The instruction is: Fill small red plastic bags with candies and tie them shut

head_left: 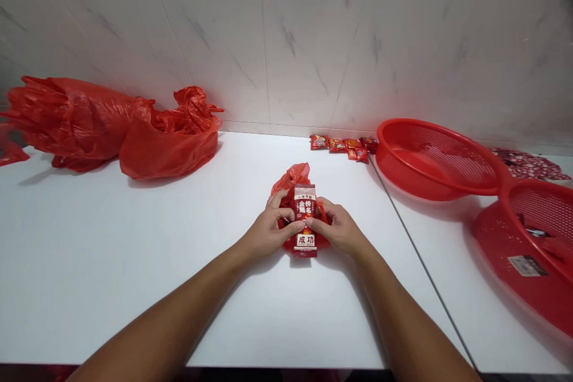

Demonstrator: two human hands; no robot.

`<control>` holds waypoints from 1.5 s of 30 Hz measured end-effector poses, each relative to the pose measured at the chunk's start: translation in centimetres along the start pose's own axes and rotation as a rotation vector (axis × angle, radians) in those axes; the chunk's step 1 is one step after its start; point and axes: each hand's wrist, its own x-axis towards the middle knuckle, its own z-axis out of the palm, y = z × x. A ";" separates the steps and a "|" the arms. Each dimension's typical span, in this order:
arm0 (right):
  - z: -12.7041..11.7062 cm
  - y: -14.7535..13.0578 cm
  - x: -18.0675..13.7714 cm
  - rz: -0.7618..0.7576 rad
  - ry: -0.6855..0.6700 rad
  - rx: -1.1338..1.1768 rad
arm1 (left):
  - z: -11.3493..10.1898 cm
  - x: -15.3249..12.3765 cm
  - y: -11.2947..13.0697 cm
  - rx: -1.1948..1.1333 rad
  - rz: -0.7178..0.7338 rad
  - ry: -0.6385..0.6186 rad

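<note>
Over the middle of the white table, a red-and-white snack packet with Chinese lettering stands in front of a small red plastic bag. My left hand is closed at the packet's left side, its thumb pressed on the front and its fingers reaching back to the bag. From the other side, my right hand also has its thumb on the packet's front, with the fingers curled behind. Both thumb tips nearly meet at the packet's centre. What the bag holds is mostly hidden by the hands and the packet.
Several small red packets lie near the tiled wall. Two red plastic baskets stand at the right, the nearer one with some items inside. Large red plastic bags sit at the far left. A seam runs across the white table.
</note>
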 end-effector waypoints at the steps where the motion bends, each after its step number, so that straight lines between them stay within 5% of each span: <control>1: 0.0 -0.1 0.0 -0.022 0.003 -0.014 | 0.0 0.0 0.0 0.006 0.009 0.008; 10: -0.3 0.4 -0.1 -0.130 -0.013 -0.027 | -0.3 0.1 0.7 -0.039 -0.086 -0.035; 33: -0.4 0.8 -0.1 -0.035 0.026 -0.026 | 0.0 0.0 0.2 -0.005 -0.037 0.052; 45: -0.7 -0.1 -0.3 -0.034 -0.145 -0.155 | -0.3 0.0 0.6 -0.027 -0.091 0.061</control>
